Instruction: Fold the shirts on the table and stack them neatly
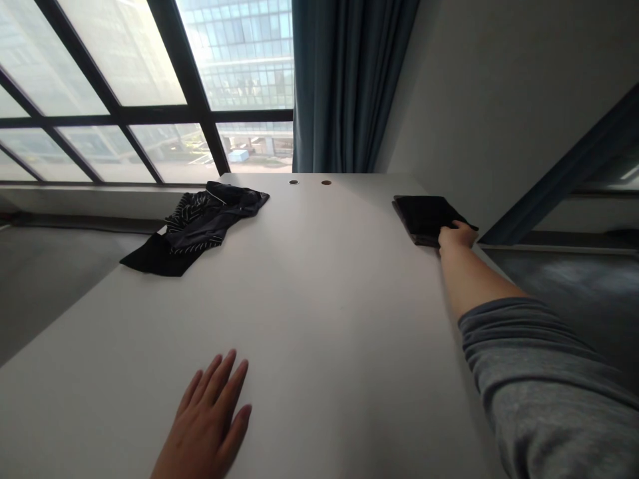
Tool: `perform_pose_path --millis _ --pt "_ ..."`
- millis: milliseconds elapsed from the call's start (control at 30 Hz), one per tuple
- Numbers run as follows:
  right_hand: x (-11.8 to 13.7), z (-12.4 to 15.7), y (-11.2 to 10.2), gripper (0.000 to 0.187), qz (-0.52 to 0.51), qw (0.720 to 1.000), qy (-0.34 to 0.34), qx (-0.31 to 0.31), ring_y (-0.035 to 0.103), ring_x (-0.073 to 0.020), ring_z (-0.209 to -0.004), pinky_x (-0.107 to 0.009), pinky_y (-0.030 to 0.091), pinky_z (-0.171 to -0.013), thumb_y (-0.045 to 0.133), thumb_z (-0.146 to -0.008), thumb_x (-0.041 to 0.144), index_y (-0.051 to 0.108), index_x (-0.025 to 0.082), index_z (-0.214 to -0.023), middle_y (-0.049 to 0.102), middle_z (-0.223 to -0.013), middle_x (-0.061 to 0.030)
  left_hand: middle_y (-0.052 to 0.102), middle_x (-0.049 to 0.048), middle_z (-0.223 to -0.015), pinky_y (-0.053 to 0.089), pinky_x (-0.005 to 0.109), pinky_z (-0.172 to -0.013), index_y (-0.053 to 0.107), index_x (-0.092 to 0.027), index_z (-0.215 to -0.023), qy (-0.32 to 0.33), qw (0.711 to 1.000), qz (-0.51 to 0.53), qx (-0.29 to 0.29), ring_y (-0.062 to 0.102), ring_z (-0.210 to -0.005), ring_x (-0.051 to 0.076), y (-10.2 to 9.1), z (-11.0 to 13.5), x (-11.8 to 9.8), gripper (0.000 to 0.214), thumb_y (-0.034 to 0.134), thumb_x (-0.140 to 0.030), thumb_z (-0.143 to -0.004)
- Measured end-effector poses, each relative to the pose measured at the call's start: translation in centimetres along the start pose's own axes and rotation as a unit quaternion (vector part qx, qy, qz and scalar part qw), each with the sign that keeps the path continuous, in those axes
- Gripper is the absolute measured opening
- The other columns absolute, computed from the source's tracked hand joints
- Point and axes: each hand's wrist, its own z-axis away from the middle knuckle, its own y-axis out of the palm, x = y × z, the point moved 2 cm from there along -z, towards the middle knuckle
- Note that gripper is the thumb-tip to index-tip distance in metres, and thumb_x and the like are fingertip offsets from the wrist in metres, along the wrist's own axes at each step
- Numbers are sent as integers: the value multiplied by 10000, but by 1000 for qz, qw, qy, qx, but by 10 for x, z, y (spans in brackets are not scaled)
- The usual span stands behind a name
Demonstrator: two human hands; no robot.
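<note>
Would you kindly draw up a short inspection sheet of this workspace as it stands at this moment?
surface: white tabletop, two small round holes near its far edge
job's things: folded dark cloth stack near the tabletop's right edge
clutter: crumpled dark garment with pale stripes, far left of the tabletop
hands: right hand on the stack's near corner; left hand flat on the tabletop, fingers spread
cables: nothing seen
surroundings: large window facing a glass building, blue-grey curtain beside it
</note>
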Motion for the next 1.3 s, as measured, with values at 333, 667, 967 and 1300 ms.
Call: perform_pose_path --millis 333,667,967,1300 --pt "47 101 -33 334 17 996 -67 55 509 -364 -1294 -515 425 -1134 500 -896 193 718 146 -1144 571 -1301 -244 379 47 -1684 367 525 -1225 362 -323 -1643 9 1000 -3 11 412 -1523 306 5 -1 5 676 509 -450 -996" --pt "118 236 -74 474 107 896 -257 346 539 -323 -1396 -579 400 -1175 455 -998 392 643 279 -1417 591 -1501 -127 486 100 -1604 414 470 -1135 580 -291 -1462 -35 997 45 61 494 -1421 287 14 -138 79 475 475 -435 -1021" --pt "123 231 -71 485 108 902 -248 336 571 -326 -1367 -556 436 -1163 464 -993 422 663 277 -1411 613 -1478 -125 452 225 -1574 350 531 -1111 534 -148 -1472 -237 971 -13 -17 429 -1399 383 43 -258 183 531 379 -417 -1040" --pt "130 229 -73 462 105 910 -218 338 592 -324 -1326 -543 476 -1120 482 -992 394 674 294 -1400 634 -1449 -111 548 299 -1482 437 462 -1021 494 -38 -1503 -337 933 5 124 574 -1306 382 34 -328 281 598 350 -357 -1018"
